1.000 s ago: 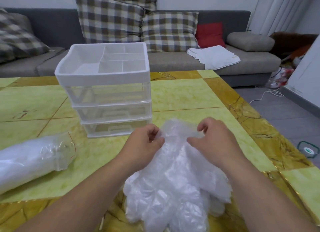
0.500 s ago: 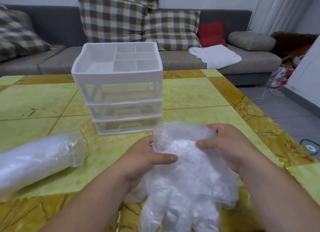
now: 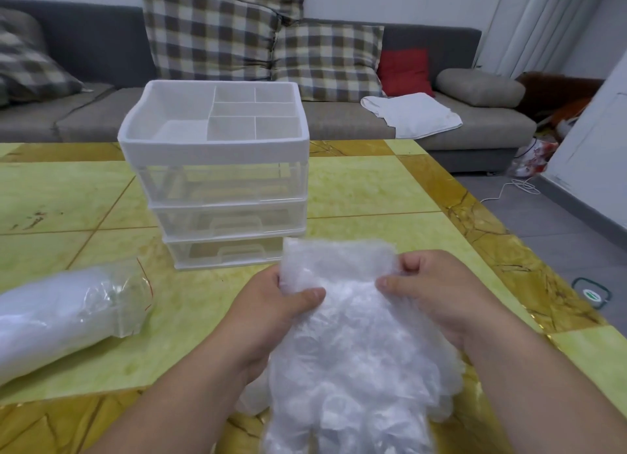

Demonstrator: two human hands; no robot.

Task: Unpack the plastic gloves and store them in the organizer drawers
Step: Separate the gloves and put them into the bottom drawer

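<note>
A thick bundle of clear plastic gloves (image 3: 353, 345) lies in front of me on the yellow-green table, finger ends toward me. My left hand (image 3: 271, 307) grips its left cuff edge, thumb on top. My right hand (image 3: 431, 291) pinches the right cuff edge the same way. Just beyond the bundle stands the white organizer (image 3: 217, 155), with a divided open tray on top and three clear drawers below, all pushed in. A clear bag (image 3: 57, 314) with more gloves lies at the left, its open end facing right.
The table (image 3: 373, 189) has a gold marbled border; its right edge drops to a grey floor with a white cable (image 3: 512, 189). Behind it is a grey sofa (image 3: 339, 118) with checked cushions, a red cushion and a white cloth.
Both hands slid apart to the bundle's cuff corners and spread the cuff end flat. The view shifted, so the organizer sits more to the right.
</note>
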